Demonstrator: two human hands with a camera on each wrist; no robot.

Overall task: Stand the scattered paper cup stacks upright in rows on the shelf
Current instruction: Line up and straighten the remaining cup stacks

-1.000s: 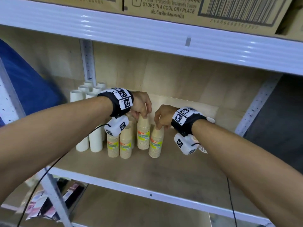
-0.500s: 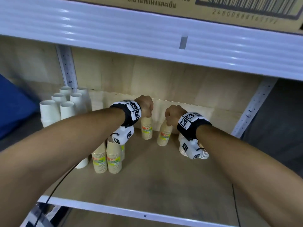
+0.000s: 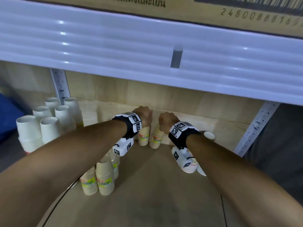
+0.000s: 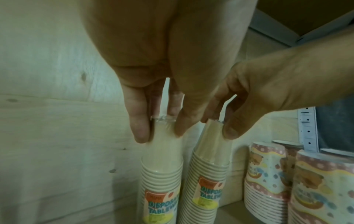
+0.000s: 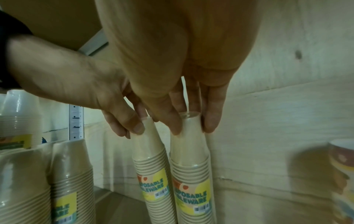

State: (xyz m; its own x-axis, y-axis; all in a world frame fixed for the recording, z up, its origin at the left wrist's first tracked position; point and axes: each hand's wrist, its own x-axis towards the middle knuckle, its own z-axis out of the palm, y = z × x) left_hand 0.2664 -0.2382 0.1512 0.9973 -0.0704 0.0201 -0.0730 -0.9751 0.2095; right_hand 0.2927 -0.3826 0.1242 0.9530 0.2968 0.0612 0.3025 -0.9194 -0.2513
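Two beige paper cup stacks with yellow "disposable tableware" labels stand side by side at the back of the wooden shelf [image 3: 164, 194], close to the rear wall. My left hand [image 3: 145, 118] pinches the top of the left stack [image 3: 144, 136] between thumb and fingers; in the left wrist view this hand [image 4: 160, 133] grips that stack [image 4: 162, 166]. My right hand [image 3: 164, 124] pinches the top of the right stack [image 3: 156, 140]; in the right wrist view that hand [image 5: 189, 130] holds its stack [image 5: 189, 166]. The two hands nearly touch.
White cup stacks [image 3: 49, 125] fill the back left corner. More beige stacks [image 3: 103, 177] stand at the front left under my left forearm. Patterned cup stacks [image 4: 268, 174] sit to the right. The upper shelf's white beam [image 3: 147, 46] hangs low overhead.
Both hands have carried their beige stacks from the front group back to the rear wall. The head has dropped closer under the upper shelf.
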